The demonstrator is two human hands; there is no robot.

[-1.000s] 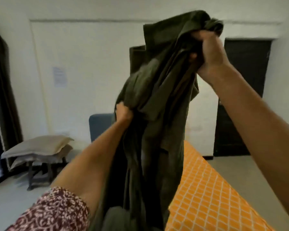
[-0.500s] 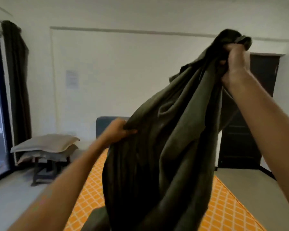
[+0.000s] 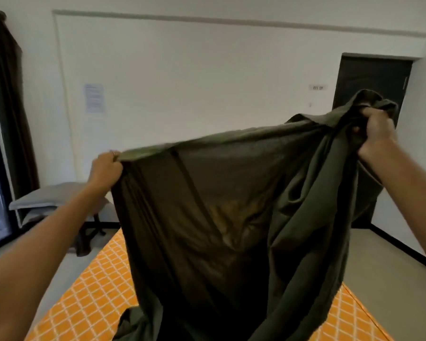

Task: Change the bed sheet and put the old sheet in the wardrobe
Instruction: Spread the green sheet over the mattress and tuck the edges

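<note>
Above the bed [image 3: 89, 286], left hand [image 3: 105, 168] pinches the green sheet [image 3: 231, 217] edge; right hand [image 3: 374, 134] fists a bunched wad. Best to work right grip to a corner, pull edge taut before spreading.

Sheet [image 3: 231, 205] between the hands: dark olive green, plain. Bed [image 3: 89, 291] below them: orange, white diamond lattice. Door [image 3: 371, 82] above right hand [image 3: 374, 134]: black. Wall [image 3: 194, 77]: white.

An orange lattice-patterned bed [image 3: 89, 286] bears the dark green sheet's [image 3: 226, 217] lower folds.
</note>
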